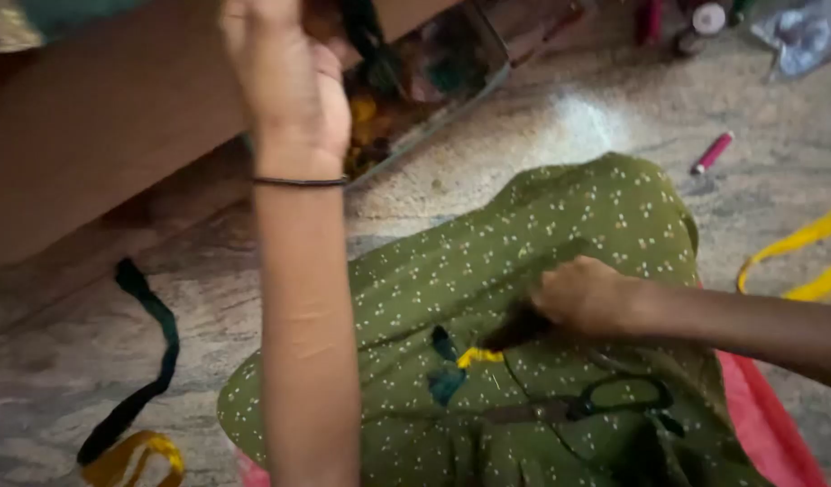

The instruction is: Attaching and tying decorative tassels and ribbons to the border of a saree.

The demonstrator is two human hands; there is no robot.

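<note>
My left hand (287, 86) is raised in front of a wooden board (100, 126), its fingers cut off by the top edge of the frame. A dark green fabric strip (368, 36) hangs right beside it; whether the hand holds it is hidden. My right hand (582, 296) rests on my knee, which is covered by green dotted cloth (523, 234). Its fingers are closed on a dark fabric scrap (516, 329) with a yellow end (478, 357). Dark-handled scissors (614, 399) lie on my lap just below that hand.
A shallow tray (487, 77) of coloured scraps sits on the stone floor under the board. A dark green strip (149, 352) and a yellow strip (131, 455) lie at the left. At the right are a red spool (711, 153), yellow ribbon (798, 239) and pink cloth (771, 424).
</note>
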